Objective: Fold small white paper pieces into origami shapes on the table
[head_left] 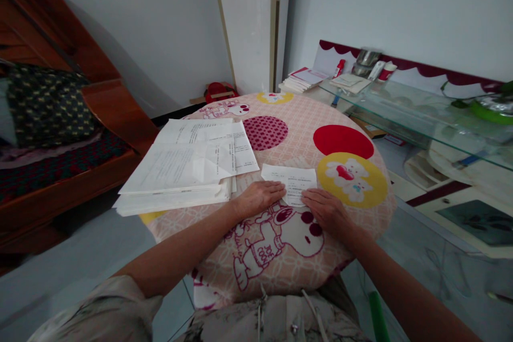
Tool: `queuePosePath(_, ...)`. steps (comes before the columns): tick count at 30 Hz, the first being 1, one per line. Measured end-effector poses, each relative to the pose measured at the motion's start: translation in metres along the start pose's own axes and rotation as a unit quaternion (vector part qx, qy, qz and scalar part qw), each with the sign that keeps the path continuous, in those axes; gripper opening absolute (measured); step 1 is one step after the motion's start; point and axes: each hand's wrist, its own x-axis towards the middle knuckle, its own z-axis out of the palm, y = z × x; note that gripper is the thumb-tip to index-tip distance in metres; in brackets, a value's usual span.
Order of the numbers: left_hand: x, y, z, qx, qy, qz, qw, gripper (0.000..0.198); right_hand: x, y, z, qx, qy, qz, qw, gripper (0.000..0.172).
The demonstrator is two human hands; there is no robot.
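Note:
A small folded sheet of printed paper [292, 180] lies on the round table's cartoon-patterned cloth [288, 246]. My left hand [260, 196] lies flat, palm down, on the sheet's near left edge, fingers stretched out together. My right hand [326, 208] rests flat on the near right corner of the same sheet, fingers extended. Neither hand grips anything.
A thick stack of printed papers [188, 168] sits on the table's left side, overhanging the edge. A wooden sofa with a dark cushion [52, 117] stands to the left. A glass shelf unit [420, 112] with books and containers stands to the right. A tall white appliance [248, 21] stands behind.

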Motion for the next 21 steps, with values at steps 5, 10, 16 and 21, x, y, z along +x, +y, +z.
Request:
queuePosePath(5,0.002,0.002,-0.005,-0.047,-0.015,-0.025,0.998,0.028,0.002,-0.001,-0.001,-0.006,0.007,-0.007,1.0,0.029)
queuePosePath(10,0.007,0.004,-0.014,-0.088,0.003,-0.133,0.987,0.037,0.002,0.002,-0.002,0.02,0.011,-0.001,1.0,0.031)
queuePosePath(16,0.009,-0.003,-0.025,-0.109,-0.034,-0.218,0.969,0.056,-0.001,0.026,0.005,0.075,0.023,0.034,0.996,0.031)
queuePosePath(21,0.008,0.005,-0.04,-0.143,-0.056,-0.246,0.957,0.028,0.006,0.028,0.001,0.033,0.008,0.114,0.993,0.039)
